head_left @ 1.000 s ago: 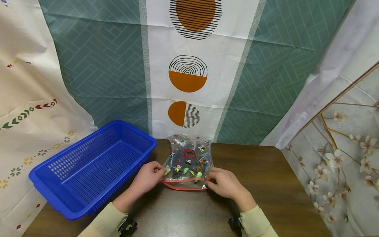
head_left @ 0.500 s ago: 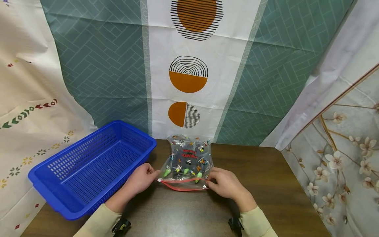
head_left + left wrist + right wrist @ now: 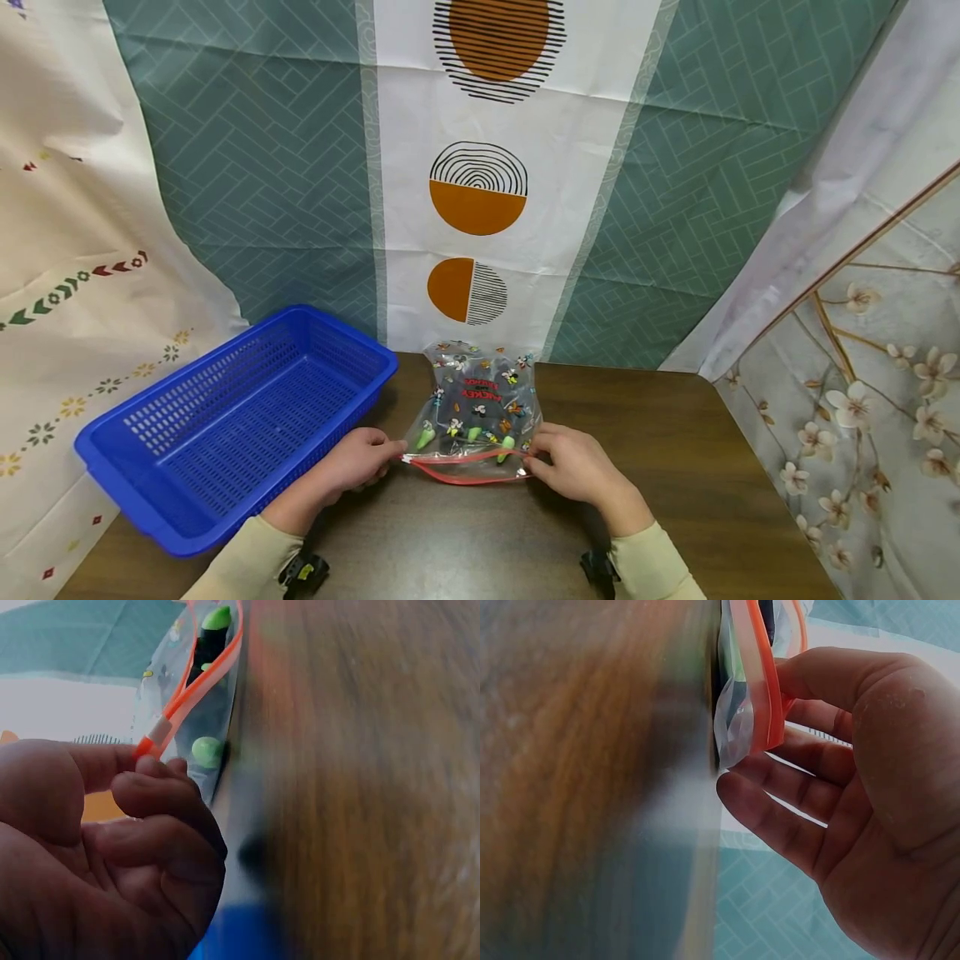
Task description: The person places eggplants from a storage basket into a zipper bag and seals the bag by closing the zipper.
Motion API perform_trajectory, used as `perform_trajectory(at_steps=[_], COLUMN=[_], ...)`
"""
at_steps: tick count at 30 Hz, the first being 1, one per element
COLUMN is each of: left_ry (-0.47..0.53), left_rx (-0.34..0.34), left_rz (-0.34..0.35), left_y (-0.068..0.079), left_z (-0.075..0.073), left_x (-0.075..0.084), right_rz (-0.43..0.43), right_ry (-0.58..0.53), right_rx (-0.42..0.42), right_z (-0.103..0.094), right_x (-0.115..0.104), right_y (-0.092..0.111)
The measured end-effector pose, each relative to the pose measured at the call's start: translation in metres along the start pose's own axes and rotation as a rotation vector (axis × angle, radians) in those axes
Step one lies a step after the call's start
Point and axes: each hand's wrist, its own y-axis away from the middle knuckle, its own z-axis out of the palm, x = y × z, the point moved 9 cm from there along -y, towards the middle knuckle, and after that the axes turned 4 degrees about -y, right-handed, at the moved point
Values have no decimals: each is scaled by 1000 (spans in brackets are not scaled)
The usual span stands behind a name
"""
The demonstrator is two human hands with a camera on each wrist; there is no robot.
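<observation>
A clear zip bag with cartoon figures and red lettering lies on the table, its red zip edge toward me and gaping. Dark items with light green ends are inside; their kind is unclear through the film. My left hand pinches the zip's left end, close by a white slider. At the opposite corner, my right hand holds the zip edge between thumb and fingers, as the right wrist view shows on the red strip.
A blue plastic basket with perforated walls stands at the left, close to my left forearm. Behind the brown wooden table hangs a green and white patterned curtain. Floral cloth borders the right side.
My left hand slid left off the bag's left side, then came back to pinch the zip's left end by the slider. The right hand and the basket stay in place.
</observation>
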Motion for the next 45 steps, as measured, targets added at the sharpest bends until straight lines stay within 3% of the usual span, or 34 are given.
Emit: perform_trajectory(at_steps=[11,21,33,45], left_ry=[136,228,266,292], left_rx=[-157,-217,-276,-315], left_rz=[18,17,13,4], left_y=[-2,-3,-3,0], left_z=[12,15,20,25], left_x=[-4,-2,-3,-3], right_rz=[0,-15,-340,-466], right_ry=[6,-48,-106,-102], right_rx=[6,63,244,247], right_z=[-3,-9,-2,17], right_x=[-2,-13,-82,-126], right_y=[0,-2,-18,-50])
